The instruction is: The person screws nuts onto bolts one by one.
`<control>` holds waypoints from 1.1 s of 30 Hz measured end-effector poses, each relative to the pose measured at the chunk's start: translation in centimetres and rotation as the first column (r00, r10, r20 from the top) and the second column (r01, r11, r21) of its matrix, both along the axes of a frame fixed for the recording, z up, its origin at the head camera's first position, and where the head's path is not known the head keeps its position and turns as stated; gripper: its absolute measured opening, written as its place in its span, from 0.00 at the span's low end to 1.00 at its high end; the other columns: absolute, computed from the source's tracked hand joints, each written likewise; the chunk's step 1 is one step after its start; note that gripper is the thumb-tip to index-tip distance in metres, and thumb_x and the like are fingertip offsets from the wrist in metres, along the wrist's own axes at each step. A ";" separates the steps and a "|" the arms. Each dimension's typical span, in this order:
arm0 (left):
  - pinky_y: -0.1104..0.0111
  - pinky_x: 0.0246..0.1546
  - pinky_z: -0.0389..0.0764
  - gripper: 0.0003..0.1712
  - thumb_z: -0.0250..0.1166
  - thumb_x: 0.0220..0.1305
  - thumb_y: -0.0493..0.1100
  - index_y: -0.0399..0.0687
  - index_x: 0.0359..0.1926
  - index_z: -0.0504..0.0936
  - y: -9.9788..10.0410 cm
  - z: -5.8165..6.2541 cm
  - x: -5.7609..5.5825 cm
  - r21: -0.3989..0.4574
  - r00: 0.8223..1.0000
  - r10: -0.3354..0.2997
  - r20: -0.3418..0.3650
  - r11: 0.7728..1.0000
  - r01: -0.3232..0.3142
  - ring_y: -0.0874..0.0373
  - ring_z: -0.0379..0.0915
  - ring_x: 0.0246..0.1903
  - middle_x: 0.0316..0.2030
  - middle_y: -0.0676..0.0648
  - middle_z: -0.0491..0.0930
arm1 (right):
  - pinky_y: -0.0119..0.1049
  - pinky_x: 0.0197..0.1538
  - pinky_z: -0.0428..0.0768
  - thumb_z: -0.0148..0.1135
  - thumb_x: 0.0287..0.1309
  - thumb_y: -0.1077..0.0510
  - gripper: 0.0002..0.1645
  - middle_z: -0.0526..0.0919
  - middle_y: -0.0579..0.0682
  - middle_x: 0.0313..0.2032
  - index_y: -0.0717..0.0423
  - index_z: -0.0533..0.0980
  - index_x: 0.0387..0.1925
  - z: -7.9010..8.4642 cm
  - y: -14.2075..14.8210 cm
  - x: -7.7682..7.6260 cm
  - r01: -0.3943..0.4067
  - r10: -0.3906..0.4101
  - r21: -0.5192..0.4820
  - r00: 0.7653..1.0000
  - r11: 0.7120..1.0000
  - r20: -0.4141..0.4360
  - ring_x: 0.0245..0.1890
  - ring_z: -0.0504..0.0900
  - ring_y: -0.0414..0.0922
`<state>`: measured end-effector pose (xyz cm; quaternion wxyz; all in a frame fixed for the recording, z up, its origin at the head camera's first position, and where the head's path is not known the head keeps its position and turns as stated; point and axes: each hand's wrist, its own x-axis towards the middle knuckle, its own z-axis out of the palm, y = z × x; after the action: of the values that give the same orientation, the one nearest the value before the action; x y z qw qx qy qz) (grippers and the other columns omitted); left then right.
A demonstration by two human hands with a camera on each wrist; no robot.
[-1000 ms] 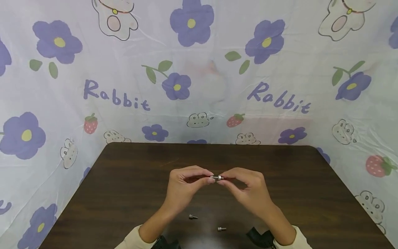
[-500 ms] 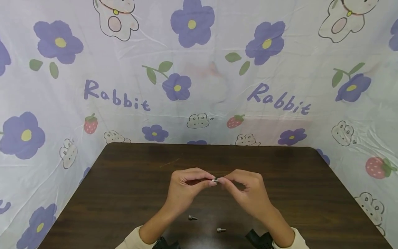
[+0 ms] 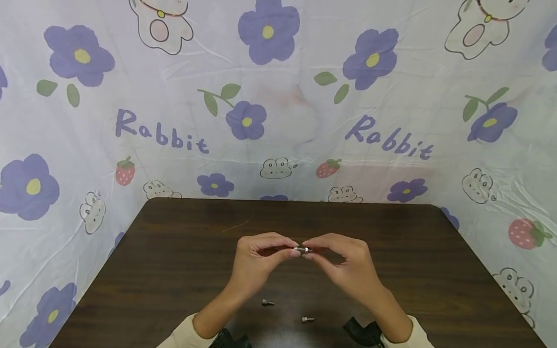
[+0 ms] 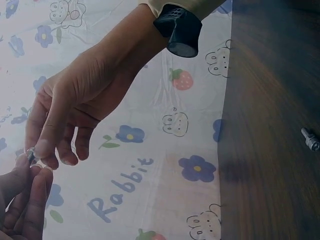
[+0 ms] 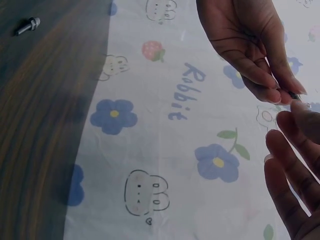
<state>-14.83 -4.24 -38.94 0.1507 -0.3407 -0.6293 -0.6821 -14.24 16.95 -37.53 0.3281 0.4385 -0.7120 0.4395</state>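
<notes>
A small metal bolt with a nut-like ring [image 3: 303, 250] is held level between both hands above the table. My left hand [image 3: 256, 263] pinches its left end between thumb and fingertips. At the right end, the thumb and index finger of my right hand [image 3: 350, 263] grip it near the ring. Fingertips hide part of the bolt; in the left wrist view its threads [image 4: 31, 156] show between the hands. Below the hands, two more small bolts lie on the table, a left bolt [image 3: 268, 302] and a right bolt [image 3: 307, 319].
The dark wooden table [image 3: 183, 270] reaches back to a pale cloth [image 3: 287, 121] printed with flowers and rabbits, which also hangs along both sides. Black wrist devices, one of them the right device [image 3: 363, 332], sit close to the tabletop.
Half a second ago the right fingertips covered more of the bolt; now they have shifted and the ring shows again. The left hand keeps its pinch, and the loose bolts lie still.
</notes>
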 end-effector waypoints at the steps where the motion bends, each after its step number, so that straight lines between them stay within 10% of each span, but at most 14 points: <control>1: 0.57 0.33 0.88 0.06 0.73 0.58 0.30 0.37 0.38 0.90 0.0 0.0 0.0 0.002 1.000 -0.003 -0.004 1.000 0.003 0.53 0.86 0.32 0.34 0.43 0.88 | 0.32 0.42 0.86 0.76 0.53 0.67 0.15 0.89 0.52 0.37 0.60 0.86 0.44 0.0 0.0 0.0 -0.003 0.003 0.001 1.000 1.000 -0.007 0.35 0.89 0.46; 18: 0.62 0.31 0.87 0.05 0.74 0.58 0.31 0.35 0.37 0.89 0.2 -0.1 0.2 -0.016 1.000 -0.003 0.003 1.000 0.003 0.56 0.85 0.31 0.33 0.45 0.88 | 0.29 0.37 0.83 0.67 0.62 0.68 0.09 0.86 0.43 0.28 0.51 0.85 0.31 -0.1 -0.2 0.4 0.032 -0.041 0.060 0.986 0.998 0.163 0.29 0.85 0.38; 25: 0.59 0.32 0.88 0.06 0.74 0.58 0.31 0.37 0.38 0.90 0.1 0.1 0.0 -0.012 1.000 0.016 -0.005 1.000 -0.016 0.55 0.86 0.32 0.34 0.45 0.88 | 0.32 0.40 0.86 0.73 0.60 0.56 0.18 0.89 0.52 0.39 0.59 0.83 0.50 0.3 0.3 0.1 0.035 -0.038 0.046 0.996 0.998 0.079 0.35 0.88 0.43; 33: 0.58 0.34 0.88 0.06 0.73 0.59 0.31 0.39 0.38 0.90 0.2 -0.1 0.0 -0.014 1.000 0.004 0.010 1.000 -0.003 0.53 0.86 0.32 0.34 0.45 0.88 | 0.29 0.45 0.84 0.71 0.62 0.59 0.09 0.89 0.51 0.37 0.58 0.86 0.43 0.1 0.4 -0.1 -0.001 -0.002 0.066 0.999 0.998 0.043 0.37 0.89 0.46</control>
<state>-14.82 -4.09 -39.03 0.1461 -0.3370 -0.6355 -0.6791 -14.32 17.37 -37.45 0.2982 0.4394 -0.7332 0.4248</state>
